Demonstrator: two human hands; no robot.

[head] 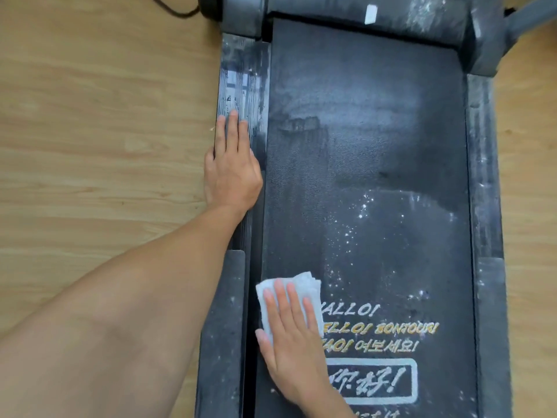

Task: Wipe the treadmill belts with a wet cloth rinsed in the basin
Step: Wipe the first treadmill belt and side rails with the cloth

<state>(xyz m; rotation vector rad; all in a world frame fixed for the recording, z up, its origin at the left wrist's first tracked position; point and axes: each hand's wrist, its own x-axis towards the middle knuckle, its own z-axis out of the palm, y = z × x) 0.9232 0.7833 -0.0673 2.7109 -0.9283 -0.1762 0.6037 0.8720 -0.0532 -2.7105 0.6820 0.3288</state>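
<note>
A: Quick rundown, L to R?

B: Wood floor (90,146) far left, w/ a dark cable (174,10) at the top edge. Then the left hand (232,170), flat on the treadmill's left side rail (241,86). Fingers straight and together, gripping nothing. Prob a brace so the person can lean over the deck.

A: Cloth?

B: White cloth (306,286), folded, lying on the belt (376,176) at its near-left part, just beside the rail edge. Right hand (289,351) sits on top, fingers straight and slightly apart, pressing it flat, not pinching. A spread palm means more contact per stroke, I'd say.

A: Belt condition?

B: Grey dust haze further up, white specks mid-belt. Printed greetings (376,378) just right of the hand, partly under it. Right side rail (485,176) is speckled too.

A: Basin?

B: Not in view. Going by the dust, most of the wiping is yet to do.
</note>
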